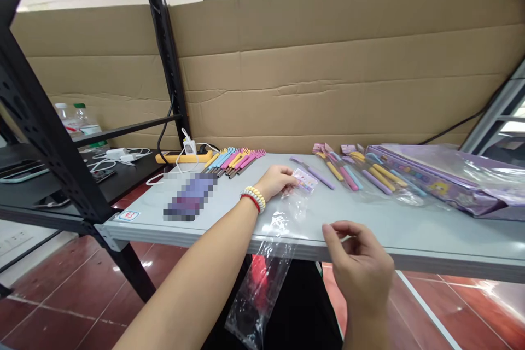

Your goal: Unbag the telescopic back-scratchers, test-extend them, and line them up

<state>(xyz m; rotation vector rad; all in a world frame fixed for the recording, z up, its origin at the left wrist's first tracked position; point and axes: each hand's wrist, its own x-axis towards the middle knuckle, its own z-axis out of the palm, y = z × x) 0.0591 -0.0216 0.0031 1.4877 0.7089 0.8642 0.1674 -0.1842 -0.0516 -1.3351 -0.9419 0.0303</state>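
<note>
My left hand [279,181] pinches the top of a long clear plastic bag [283,219] beside its purple printed header card [304,179]. The bag drapes over the table's front edge towards my lap. Nothing shows in my right hand [359,254], which hovers by the edge with its fingers loosely curled and the thumb apart. Just beyond the card lies a slim purple stick-shaped item [314,171]. Several coloured sticks with claw-like ends [235,161] lie in a row at the back left. To the right are several similar items in clear bags [369,170].
A purple printed package [447,178] lies on the grey table [430,232] at the right. A pixelated flat object [191,197] and a yellow power strip [184,158] are at the left. Black shelf posts [164,44] and a cardboard wall [307,76] border the table.
</note>
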